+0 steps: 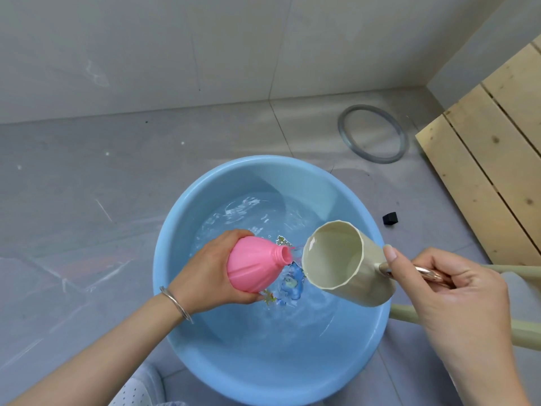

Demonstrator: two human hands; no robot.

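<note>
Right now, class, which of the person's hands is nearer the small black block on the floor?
Right. The right hand, gripping the mug by its handle, is just this side of the black block; the left hand, holding the pink bottle, lies across the basin from it.

Thin silver bangle (176,301) on the wrist of the left hand (205,271). Forearms bare. White fabric (136,391) with small dark dots worn below.

Rippling water (248,212) blurs the print (291,284) inside the blue basin (157,276); the left grip (205,273) hides the base of the pink bottle (251,268).
</note>
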